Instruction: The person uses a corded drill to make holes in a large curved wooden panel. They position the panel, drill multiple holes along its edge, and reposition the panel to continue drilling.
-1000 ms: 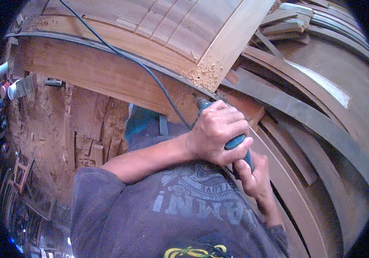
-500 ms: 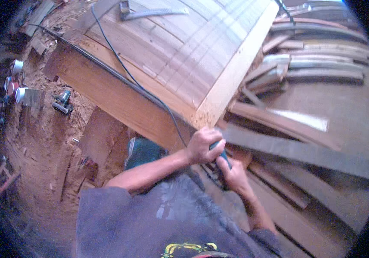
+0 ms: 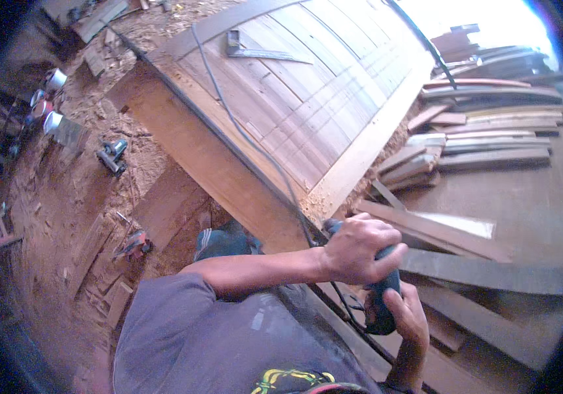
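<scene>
My left hand (image 3: pixel 359 248) wraps over the front and top of a corded teal power tool (image 3: pixel 385 284). My right hand (image 3: pixel 409 316) grips the same tool at its rear end. Its underside and working end are mostly hidden by my hands, so its exact kind does not show. The tool is at the near corner of a large panelled wooden door (image 3: pixel 307 141) lying flat. Wood shavings (image 3: pixel 313 209) lie on that corner. A dark cord (image 3: pixel 238 131) runs across the door toward the tool.
A try square (image 3: pixel 271 55) rests on the door. Stacked wooden strips (image 3: pixel 498 148) and long boards (image 3: pixel 491 272) lie at the right. On the shaving-covered floor at the left are another teal power tool (image 3: pixel 113 156), a red tool (image 3: pixel 138 244) and white containers (image 3: pixel 53 122).
Both hands and the tool have shifted right and nearer to my body. More of the tool's teal body now shows. The whole view has swung, so the door appears lower and farther right.
</scene>
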The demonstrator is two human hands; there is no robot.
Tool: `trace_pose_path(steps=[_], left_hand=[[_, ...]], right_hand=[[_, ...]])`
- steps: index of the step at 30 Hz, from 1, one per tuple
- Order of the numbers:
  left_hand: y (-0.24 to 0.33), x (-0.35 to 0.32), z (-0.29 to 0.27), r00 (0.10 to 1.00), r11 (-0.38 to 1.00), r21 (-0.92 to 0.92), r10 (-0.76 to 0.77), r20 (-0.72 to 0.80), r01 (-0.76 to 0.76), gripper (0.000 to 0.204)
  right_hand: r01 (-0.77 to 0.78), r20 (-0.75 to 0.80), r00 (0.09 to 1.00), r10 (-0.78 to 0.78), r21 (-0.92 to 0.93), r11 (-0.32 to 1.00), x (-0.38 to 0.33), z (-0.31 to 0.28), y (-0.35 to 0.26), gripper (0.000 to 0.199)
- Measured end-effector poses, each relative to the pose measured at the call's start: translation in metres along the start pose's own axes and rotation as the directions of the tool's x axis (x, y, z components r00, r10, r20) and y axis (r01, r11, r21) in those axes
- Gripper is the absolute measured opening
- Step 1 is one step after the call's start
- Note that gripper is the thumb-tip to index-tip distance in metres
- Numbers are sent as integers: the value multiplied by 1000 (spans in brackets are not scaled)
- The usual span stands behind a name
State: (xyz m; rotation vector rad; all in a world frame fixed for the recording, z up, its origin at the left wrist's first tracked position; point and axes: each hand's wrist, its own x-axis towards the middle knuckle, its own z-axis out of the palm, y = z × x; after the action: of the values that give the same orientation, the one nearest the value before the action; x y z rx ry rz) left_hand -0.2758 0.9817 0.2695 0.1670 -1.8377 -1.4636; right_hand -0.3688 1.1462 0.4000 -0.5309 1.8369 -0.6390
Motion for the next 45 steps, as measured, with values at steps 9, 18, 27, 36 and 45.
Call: trace_pose_path(steps=[9,18,27,36,45], left_hand=[[13,3,-17,948,925,238,315,-38,-297,26],[12,-173,-148,872,912,328,-60,-485,246,39],[-31,-434,-279,475,694,56,-429,-768,718,36],[7,-608,-386,143,635,-113,-338,-930,764,35],[50,-611,-396,-61,723,-250,-278,-959,644,35]], right_hand=[[350,-129,936,-326,274,896,38,45,90,47],[565,-371,820,-435,413,714,57,103,71,33],[681,-622,699,-353,429,594,83,201,19,24],[669,-445,738,-508,587,456,126,325,-75,43],[700,-287,663,-691,566,436,143,449,-175,41]])
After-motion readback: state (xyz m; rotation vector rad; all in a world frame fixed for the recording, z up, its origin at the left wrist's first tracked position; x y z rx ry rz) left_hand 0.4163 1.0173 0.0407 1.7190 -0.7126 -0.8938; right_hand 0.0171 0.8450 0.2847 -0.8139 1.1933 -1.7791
